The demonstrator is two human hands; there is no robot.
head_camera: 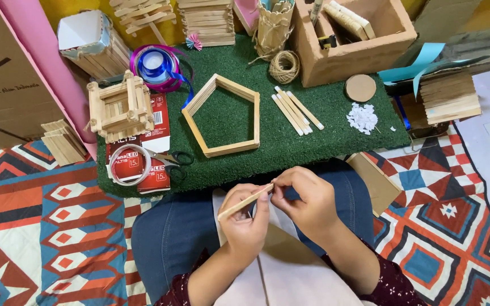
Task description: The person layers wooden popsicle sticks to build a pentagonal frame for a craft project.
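On the green surface (290, 147) lay our finished pentagon frame (225, 116), with loose sticks (296, 110) beside it unused. Above our lap, the left hand (245, 218) gripped one stick (245, 202); the right hand's (307, 201) fingers pinched its upper tip.

A green artificial-grass mat (313, 122) holds a pale wooden pentagon frame (225, 116). Left of the mat, a rug (46, 226) shows orange, blue and white diamonds. Blue ribbon spool (155, 65) behind the frame; white paper scraps (363, 118) right.
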